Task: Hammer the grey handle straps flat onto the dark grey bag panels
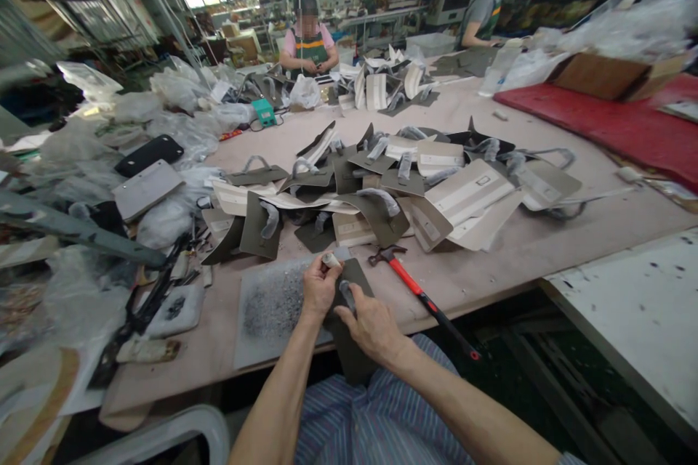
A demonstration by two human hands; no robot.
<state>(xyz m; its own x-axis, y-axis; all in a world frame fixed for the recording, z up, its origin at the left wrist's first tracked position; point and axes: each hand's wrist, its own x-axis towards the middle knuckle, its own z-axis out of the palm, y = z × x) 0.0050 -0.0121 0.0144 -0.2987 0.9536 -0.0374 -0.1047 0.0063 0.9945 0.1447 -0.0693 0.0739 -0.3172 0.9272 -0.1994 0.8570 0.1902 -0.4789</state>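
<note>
In the head view, my left hand (318, 289) is closed around a short pale cylinder (330, 259), its round end showing above the fingers. What lies under that fist is hidden. A dark olive panel (352, 356) rests partly on a grey, scuffed board (268, 312) and hangs over the table edge towards my lap. My right hand (376, 323) grips the panel's plastic-wrapped handle (345, 293) between thumb and fingers. Just right of the board lies a hammer (411, 283) with a red and black handle, touched by neither hand.
Beyond the hands, a heap of olive and cream panels (463, 192) with wrapped handles spreads over the table. Plastic bags (163, 123) and a metal bar (81, 225) crowd the left. A red sheet (605, 123) lies at right. Two people work across the table.
</note>
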